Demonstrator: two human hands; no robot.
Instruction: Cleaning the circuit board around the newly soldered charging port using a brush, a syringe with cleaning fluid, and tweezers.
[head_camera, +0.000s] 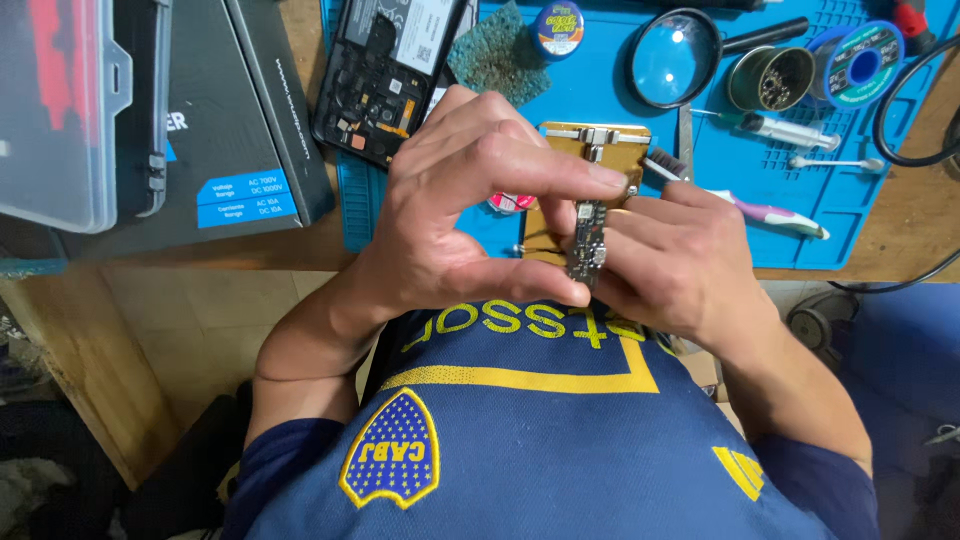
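The small circuit board (587, 240), narrow and dark, is held up above the near edge of the blue work mat (780, 215), its long axis running near-to-far, top end toward the gold board holder (596, 140) behind it. The left hand (470, 215) closes on it end to end, forefinger tip on the far end and thumb on the near end. The right hand (675, 265) closes in from the right, fingers against the board's long edge; both hands are equally near.
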